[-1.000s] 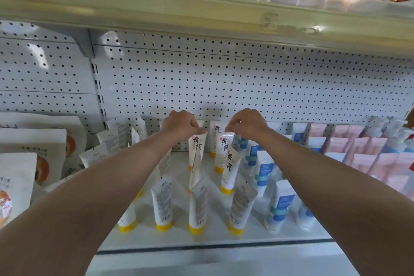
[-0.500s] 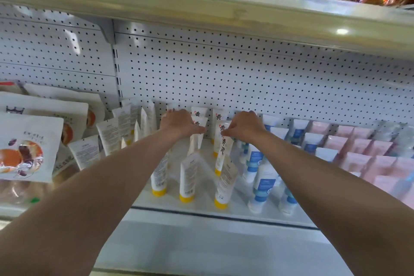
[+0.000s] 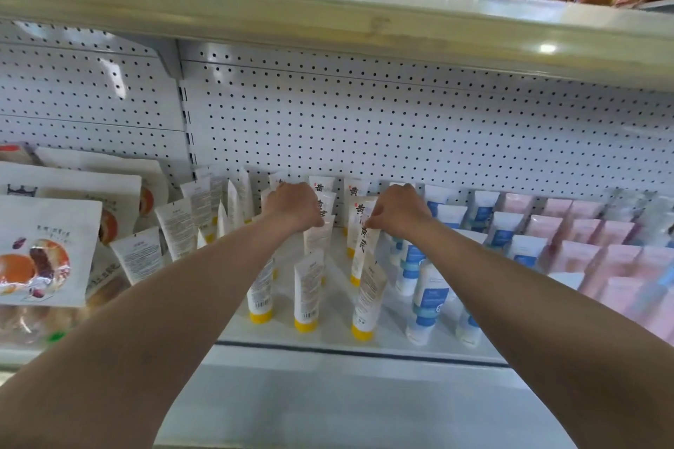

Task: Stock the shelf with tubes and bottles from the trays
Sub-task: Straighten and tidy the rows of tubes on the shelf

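Your left hand (image 3: 291,208) grips the top of a white yellow-capped plastic tube (image 3: 317,241) and your right hand (image 3: 397,211) pinches another white yellow-capped tube with black lettering (image 3: 364,244); both stand mid-row on the white shelf (image 3: 364,350), blue-labelled tubes (image 3: 426,302) just right, snack pouches (image 3: 43,251) far left.

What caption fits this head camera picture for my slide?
Left hand and right hand each grip a yellow-capped tube among rows standing on the white shelf.
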